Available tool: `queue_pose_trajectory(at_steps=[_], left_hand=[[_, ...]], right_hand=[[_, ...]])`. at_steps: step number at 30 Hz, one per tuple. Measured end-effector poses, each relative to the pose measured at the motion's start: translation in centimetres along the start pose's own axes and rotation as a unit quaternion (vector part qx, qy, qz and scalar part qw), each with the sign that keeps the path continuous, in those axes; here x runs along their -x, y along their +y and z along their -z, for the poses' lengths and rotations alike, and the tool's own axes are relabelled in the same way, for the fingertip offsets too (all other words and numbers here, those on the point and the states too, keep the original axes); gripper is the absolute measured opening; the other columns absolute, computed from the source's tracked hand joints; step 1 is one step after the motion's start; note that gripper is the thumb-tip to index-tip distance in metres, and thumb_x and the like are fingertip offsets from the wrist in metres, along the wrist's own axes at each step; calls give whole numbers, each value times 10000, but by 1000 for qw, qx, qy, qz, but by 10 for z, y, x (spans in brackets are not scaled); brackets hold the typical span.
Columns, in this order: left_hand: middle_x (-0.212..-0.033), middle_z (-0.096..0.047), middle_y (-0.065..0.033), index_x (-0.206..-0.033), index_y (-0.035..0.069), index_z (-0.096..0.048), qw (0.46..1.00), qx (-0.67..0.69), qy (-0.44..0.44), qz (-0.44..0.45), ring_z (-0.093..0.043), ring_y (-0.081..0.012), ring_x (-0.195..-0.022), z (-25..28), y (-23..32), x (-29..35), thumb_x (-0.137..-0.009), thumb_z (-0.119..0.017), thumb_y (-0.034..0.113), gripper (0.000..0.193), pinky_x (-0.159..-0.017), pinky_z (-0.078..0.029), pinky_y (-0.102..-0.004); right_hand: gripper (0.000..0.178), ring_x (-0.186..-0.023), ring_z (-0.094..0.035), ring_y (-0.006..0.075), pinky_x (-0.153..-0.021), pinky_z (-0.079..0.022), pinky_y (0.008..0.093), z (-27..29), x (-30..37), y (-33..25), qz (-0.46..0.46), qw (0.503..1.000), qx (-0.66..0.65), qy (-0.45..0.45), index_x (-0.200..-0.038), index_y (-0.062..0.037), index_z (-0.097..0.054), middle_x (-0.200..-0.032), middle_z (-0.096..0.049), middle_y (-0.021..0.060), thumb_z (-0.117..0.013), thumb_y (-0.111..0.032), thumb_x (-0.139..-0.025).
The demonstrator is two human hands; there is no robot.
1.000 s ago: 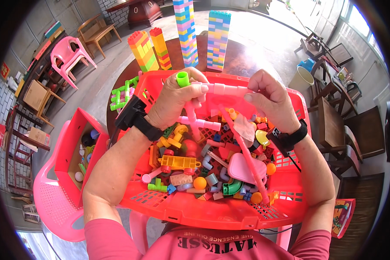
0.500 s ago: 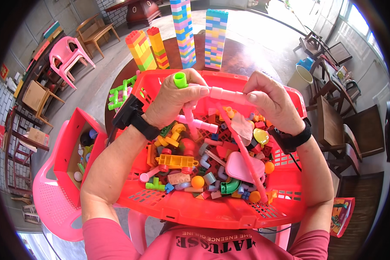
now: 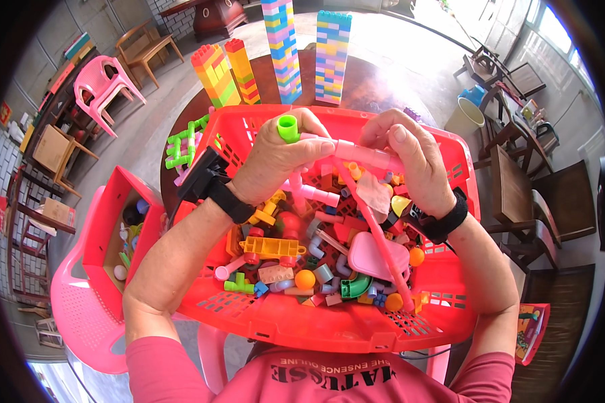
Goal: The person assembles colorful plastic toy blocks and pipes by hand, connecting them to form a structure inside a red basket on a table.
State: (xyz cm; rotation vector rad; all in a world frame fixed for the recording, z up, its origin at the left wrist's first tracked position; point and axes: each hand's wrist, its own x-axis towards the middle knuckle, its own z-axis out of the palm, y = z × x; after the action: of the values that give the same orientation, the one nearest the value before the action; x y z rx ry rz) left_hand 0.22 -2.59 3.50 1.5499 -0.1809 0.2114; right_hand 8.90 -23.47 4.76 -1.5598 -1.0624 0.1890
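Note:
Above the basket, my left hand [image 3: 286, 151] is closed round a joined toy pipe piece. A bright green connector [image 3: 288, 128] sticks up from this fist, and pink pipe sections [image 3: 316, 194] hang below it. From the left thumb a pale pink tube [image 3: 359, 154] runs rightward, made of sections fitted end to end. My right hand [image 3: 413, 154] is at the tube's far end, thumb raised and fingers loosely bent apart, with the tube's end against the palm side. Beneath both hands, the red plastic basket [image 3: 262, 329] holds many toy pieces, among them a yellow toy wagon [image 3: 273, 248].
A long pink rod [image 3: 376, 232] slants across the basket's contents. Block towers [image 3: 282, 54] stand on the round brown table [image 3: 181, 121] beyond, with a green pipe frame [image 3: 181, 149] at its left. A red box [image 3: 104, 235] of toys sits on a pink chair [image 3: 74, 295].
My right thumb and fingers have loosened from their pinch on the tube's end, and that hand has moved slightly left along it. The left hand keeps its grip and has shifted slightly right.

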Motion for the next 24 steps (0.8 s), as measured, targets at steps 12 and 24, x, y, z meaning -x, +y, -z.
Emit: queue_pose_trajectory(at_steps=[12,24], left_hand=[[-642,-506,44,-896,48,-583,1000,0,15,-13,-458,-16,-538,-6,-2,2,-874,-657,100,94,-417,-447,-177],[-648,-520,23,-852,75,-569,983,98,155,5,-473,-68,-542,32,-19,-14,-905,-659,256,210,-533,-437,-234]], right_hand=[[417,-856,-578,135,-807,-473,284,-8,1,-5,-24,996,-51,68,-1092,-3,-608,-902,-617,70,-417,-364,-1008],[176,-790,-642,159,-667,-504,315,22,-9,31,-100,959,249,-94,-1019,-26,-635,-884,-660,36,-556,-136,-906]])
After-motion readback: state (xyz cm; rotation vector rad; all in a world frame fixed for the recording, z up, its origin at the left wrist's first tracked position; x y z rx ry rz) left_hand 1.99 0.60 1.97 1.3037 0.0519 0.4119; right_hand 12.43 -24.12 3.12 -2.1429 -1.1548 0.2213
